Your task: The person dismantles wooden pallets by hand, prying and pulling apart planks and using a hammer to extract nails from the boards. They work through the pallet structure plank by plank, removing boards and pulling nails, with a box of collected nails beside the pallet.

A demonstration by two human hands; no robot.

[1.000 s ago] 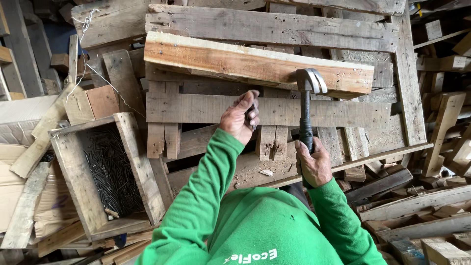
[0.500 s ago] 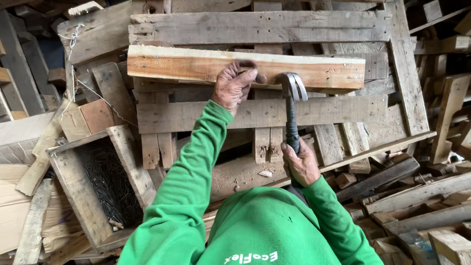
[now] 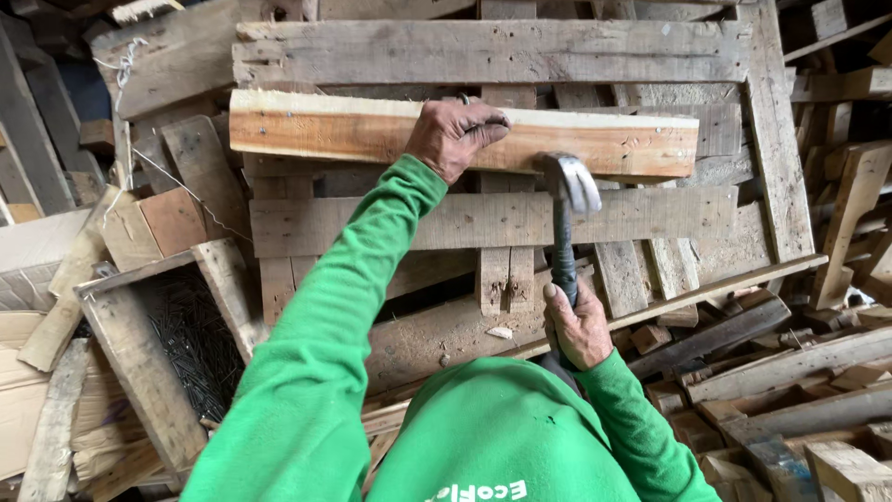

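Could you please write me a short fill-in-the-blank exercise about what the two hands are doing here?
1. The right hand grips a dark-handled steel claw ____.
2. The left hand rests on the fresh pale wooden plank lying across the grey weathered ____.
3. The open wooden box at the left holds dark ____.

Missing words: hammer; pallet; nails

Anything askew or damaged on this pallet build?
Mostly the setting. The fresh board under the left hand looks straight on the grey pallet. The right hand holds a hammer. Scrap wood lies in loose heaps around, and the old slats look weathered and chipped. Nail box sits tilted.
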